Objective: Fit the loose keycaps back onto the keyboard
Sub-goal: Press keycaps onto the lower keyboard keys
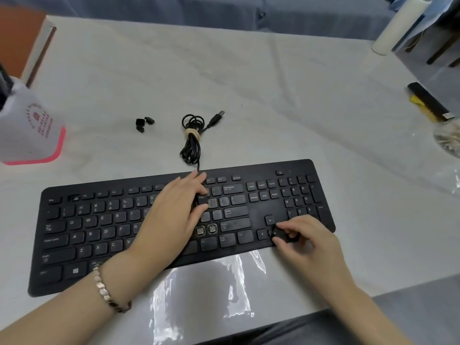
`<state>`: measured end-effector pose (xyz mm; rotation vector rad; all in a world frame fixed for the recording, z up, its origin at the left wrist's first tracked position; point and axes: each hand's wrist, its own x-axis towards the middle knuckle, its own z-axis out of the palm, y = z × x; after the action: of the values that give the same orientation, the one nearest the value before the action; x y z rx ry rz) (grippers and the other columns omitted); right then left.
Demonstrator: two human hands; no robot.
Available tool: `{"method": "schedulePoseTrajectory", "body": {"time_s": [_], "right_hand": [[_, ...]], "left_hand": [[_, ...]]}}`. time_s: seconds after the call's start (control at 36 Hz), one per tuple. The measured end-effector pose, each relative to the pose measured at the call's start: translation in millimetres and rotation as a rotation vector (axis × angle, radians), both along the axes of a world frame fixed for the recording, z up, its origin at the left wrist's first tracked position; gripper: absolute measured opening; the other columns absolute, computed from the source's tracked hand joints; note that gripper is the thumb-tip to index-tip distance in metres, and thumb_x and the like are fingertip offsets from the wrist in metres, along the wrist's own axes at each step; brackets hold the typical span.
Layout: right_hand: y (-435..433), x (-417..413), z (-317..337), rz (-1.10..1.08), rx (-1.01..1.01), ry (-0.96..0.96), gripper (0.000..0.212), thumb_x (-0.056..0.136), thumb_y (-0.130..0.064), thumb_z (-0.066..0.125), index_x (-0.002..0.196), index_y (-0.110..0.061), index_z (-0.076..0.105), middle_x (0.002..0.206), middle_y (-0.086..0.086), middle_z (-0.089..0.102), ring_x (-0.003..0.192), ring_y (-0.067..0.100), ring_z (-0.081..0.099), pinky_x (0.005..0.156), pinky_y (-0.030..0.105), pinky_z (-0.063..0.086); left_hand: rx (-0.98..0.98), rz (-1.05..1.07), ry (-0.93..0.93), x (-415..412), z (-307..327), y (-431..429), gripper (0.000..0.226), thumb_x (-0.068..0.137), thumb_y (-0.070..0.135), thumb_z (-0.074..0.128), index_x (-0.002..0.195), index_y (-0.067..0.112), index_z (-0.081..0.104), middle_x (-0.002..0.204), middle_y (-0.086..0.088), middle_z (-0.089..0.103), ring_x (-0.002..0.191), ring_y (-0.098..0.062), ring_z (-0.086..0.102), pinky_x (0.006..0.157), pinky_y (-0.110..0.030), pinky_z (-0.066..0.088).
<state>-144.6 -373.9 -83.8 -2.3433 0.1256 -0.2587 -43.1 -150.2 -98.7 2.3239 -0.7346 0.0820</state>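
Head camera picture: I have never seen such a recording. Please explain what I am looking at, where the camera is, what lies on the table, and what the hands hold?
No machine here: a person works with bare hands, filmed by one camera worn on the head, looking down. On the white-covered table lies a black keyboard with its bundled cable behind it. Two open key sockets show missing keys. Loose keycaps wait farther back. The left hand rests on the keys with a keycap at its fingertips. The right hand pinches another keycap by the arrow keys.
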Motion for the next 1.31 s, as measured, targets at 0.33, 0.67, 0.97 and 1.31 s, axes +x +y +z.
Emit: {"method": "schedulePoseTrajectory", "body": {"time_s": [0.33, 0.67, 0.97, 1.31], "right_hand": [[-7.8, 4.4, -1.2, 0.040, -0.002, 0.062, 0.021, 0.054, -0.029, 0.076, 0.070, -0.028, 0.061, 0.074, -0.009, 0.058, 0.067, 0.003, 0.050, 0.062, 0.004, 0.036], [-8.8, 4.8, -0.7, 0.078, 0.044, 0.085, 0.012, 0.057, -0.025, 0.074, 0.065, -0.025, 0.065, 0.090, -0.013, 0.056, 0.070, 0.002, 0.054, 0.063, 0.005, 0.038], [-6.3, 6.4, 4.7, 0.118, -0.012, 0.113, 0.026, 0.058, -0.029, 0.077, 0.082, -0.021, 0.070, 0.078, -0.012, 0.058, 0.072, 0.002, 0.052, 0.067, 0.004, 0.037], [1.6, 9.2, 17.2, 0.117, -0.034, 0.016, 0.015, 0.068, -0.020, 0.068, 0.083, -0.019, 0.073, 0.077, -0.013, 0.061, 0.072, -0.005, 0.054, 0.061, 0.003, 0.038]], "left_hand": [[-0.012, -0.006, -0.021, -0.2, -4.3, 0.7, 0.020, 0.084, 0.032, 0.040, 0.099, 0.021, 0.048, 0.127, -0.007, 0.057, 0.124, -0.012, 0.039, 0.107, -0.027, 0.022], [-0.037, 0.014, 0.009, 0.0, -2.6, 1.2, 0.015, 0.082, 0.018, 0.056, 0.097, 0.014, 0.055, 0.128, -0.005, 0.056, 0.124, -0.009, 0.038, 0.107, -0.021, 0.019], [-0.057, 0.007, 0.042, -0.3, -1.0, 2.3, 0.017, 0.084, 0.025, 0.053, 0.098, 0.015, 0.055, 0.130, 0.000, 0.052, 0.126, -0.006, 0.035, 0.109, -0.020, 0.018], [-0.116, 0.127, 0.065, -6.9, 6.3, 35.6, 0.016, 0.087, 0.013, 0.057, 0.103, 0.012, 0.055, 0.124, 0.010, 0.046, 0.123, 0.003, 0.033, 0.108, -0.018, 0.017]]}}
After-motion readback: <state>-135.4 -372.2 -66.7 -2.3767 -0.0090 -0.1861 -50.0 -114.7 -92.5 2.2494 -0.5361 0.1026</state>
